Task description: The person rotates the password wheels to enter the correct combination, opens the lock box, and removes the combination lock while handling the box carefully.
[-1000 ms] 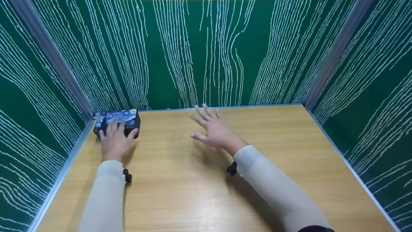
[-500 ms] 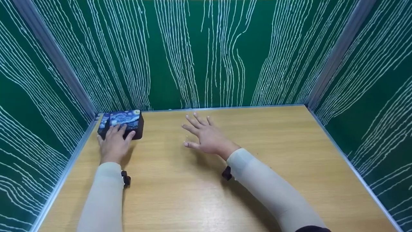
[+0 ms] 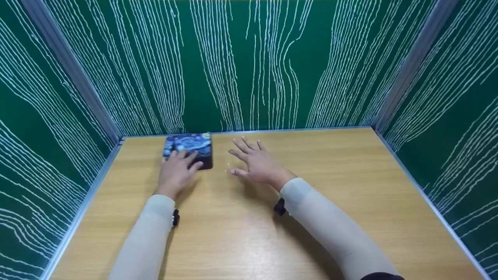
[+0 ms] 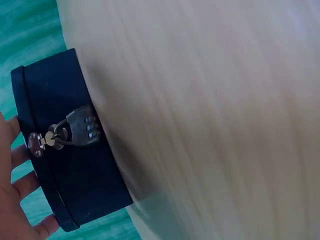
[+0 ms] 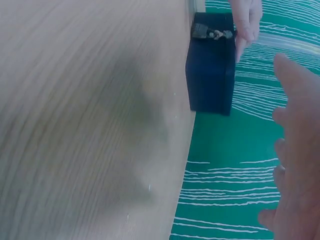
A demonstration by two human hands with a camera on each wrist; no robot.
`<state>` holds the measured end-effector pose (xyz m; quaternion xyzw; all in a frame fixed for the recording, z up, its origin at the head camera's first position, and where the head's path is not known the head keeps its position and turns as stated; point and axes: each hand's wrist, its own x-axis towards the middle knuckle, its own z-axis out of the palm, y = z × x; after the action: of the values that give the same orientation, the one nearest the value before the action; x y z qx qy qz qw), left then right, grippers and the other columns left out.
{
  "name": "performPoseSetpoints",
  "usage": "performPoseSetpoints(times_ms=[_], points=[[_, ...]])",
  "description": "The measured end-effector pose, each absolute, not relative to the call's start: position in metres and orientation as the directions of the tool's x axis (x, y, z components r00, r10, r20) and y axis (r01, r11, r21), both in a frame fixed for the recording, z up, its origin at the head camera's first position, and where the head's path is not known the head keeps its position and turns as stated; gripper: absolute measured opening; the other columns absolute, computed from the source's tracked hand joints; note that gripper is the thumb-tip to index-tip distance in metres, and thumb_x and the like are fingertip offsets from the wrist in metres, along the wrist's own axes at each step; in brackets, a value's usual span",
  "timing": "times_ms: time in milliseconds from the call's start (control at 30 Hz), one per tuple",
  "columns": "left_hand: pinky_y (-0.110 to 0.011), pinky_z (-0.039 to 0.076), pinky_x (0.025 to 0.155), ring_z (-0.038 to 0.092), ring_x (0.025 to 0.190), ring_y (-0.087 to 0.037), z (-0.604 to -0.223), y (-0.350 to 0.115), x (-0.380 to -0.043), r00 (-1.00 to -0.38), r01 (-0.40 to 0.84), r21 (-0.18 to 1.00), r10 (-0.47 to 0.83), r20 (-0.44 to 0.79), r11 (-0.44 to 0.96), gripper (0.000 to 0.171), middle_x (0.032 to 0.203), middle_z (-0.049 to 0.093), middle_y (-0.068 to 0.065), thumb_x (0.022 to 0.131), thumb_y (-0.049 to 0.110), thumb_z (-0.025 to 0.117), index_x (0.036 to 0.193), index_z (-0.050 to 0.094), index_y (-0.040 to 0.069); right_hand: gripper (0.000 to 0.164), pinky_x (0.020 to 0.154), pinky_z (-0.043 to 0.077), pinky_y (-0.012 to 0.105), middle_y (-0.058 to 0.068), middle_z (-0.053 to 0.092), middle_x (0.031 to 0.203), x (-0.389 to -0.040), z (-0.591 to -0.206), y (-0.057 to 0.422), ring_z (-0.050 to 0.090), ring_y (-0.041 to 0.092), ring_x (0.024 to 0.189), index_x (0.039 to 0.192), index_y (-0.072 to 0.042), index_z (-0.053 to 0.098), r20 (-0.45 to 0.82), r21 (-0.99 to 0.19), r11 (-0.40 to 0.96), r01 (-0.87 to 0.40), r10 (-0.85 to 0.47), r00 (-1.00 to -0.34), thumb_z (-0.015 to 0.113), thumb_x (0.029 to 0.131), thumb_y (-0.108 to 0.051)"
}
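Your left hand (image 3: 177, 170) has hold of nothing: its fingers lie spread and fairly straight across the top front of a black, rectangular hinged box (image 3: 193, 144) with a swirling blue night-sky picture on top, the fingertips touching its lid (image 4: 28, 100). That box is at the desk's back edge, between the back left corner and the middle of that edge, its front facing you. In the left wrist view, a dark metal combination padlock (image 4: 84, 128) with number wheels hangs from a small silvery hasp (image 4: 36, 144) on the front, its shackle passed through. Your right hand (image 3: 262, 165) is released too, its fingers fanned out and grasping nothing; it is above the pale wood-grain desk (image 3: 233, 225), near the middle of the back edge, to the right of the box and apart from it, with a soft shadow below. The right wrist view shows the box's right end, with your left hand over its lid. You wear pale, close-fitting sleeves (image 3: 330, 229) on both forearms, with a small black device (image 3: 279, 207) at each wrist. Green walls (image 3: 358, 58) covered in wavy white lines rise at the desk's back and side edges, and grey posts (image 3: 408, 62) stand at both back corners. A few pale specks (image 5: 149, 187) show near your right hand.
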<state>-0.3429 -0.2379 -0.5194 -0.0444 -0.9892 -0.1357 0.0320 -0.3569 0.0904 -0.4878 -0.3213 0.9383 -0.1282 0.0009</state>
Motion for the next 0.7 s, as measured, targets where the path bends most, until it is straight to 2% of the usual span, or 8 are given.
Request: performPoseSetpoints(times_ms=[100, 267, 400, 533, 700], points=[[-0.080, 0.007, 0.138, 0.020, 0.174, -0.054, -0.518, -0.217, -0.342, -0.990, 0.134, 0.262, 0.117, 0.081, 0.956, 0.070, 0.187, 0.034, -0.011, 0.113, 0.073, 0.047, 0.172, 0.048, 0.036, 0.087, 0.144, 0.004, 0.066, -0.009, 0.001, 0.192, -0.358, -0.489, 0.094, -0.001, 0.027, 0.180, 0.180, -0.037, 0.029, 0.076, -0.220, 0.764, -0.606, -0.606, -0.792, 0.041, 0.108, -0.085], [-0.075, 0.013, 0.140, 0.028, 0.173, -0.048, -0.515, -0.186, -0.341, -0.979, 0.196, 0.225, 0.177, 0.103, 0.954, 0.070, 0.183, 0.042, -0.009, 0.112, 0.075, 0.050, 0.170, 0.051, 0.037, 0.084, 0.143, 0.010, 0.067, -0.004, 0.007, 0.193, -0.360, -0.490, 0.100, 0.006, 0.032, 0.180, 0.180, -0.030, 0.032, 0.079, -0.216, 0.765, -0.607, -0.606, -0.792, 0.053, 0.111, -0.072], [-0.074, 0.016, 0.140, 0.031, 0.172, -0.046, -0.514, -0.162, -0.339, -0.966, 0.252, 0.195, 0.235, 0.106, 0.948, 0.069, 0.182, 0.046, -0.007, 0.111, 0.074, 0.051, 0.170, 0.051, 0.037, 0.081, 0.144, 0.011, 0.065, -0.001, 0.011, 0.193, -0.361, -0.491, 0.102, 0.006, 0.030, 0.180, 0.180, -0.026, 0.034, 0.062, -0.241, 0.771, -0.590, -0.594, -0.802, 0.061, 0.112, -0.062], [-0.074, 0.021, 0.139, 0.034, 0.172, -0.044, -0.513, -0.137, -0.335, -0.949, 0.312, 0.131, 0.301, 0.095, 0.941, 0.071, 0.182, 0.046, -0.004, 0.111, 0.074, 0.052, 0.172, 0.047, 0.038, 0.079, 0.143, 0.013, 0.065, 0.002, 0.020, 0.192, -0.362, -0.493, 0.105, 0.011, 0.030, 0.180, 0.179, -0.025, 0.037, 0.044, -0.229, 0.780, -0.583, -0.590, -0.806, 0.063, 0.113, -0.060], [-0.072, 0.021, 0.140, 0.032, 0.173, -0.041, -0.513, -0.113, -0.327, -0.931, 0.365, 0.107, 0.360, 0.063, 0.925, 0.074, 0.184, 0.042, -0.002, 0.110, 0.065, 0.063, 0.175, 0.043, 0.037, 0.077, 0.143, 0.019, 0.065, 0.001, 0.027, 0.190, -0.362, -0.495, 0.116, 0.019, 0.032, 0.178, 0.179, -0.026, 0.037, 0.008, -0.215, 0.805, -0.553, -0.565, -0.825, 0.063, 0.113, -0.058]])
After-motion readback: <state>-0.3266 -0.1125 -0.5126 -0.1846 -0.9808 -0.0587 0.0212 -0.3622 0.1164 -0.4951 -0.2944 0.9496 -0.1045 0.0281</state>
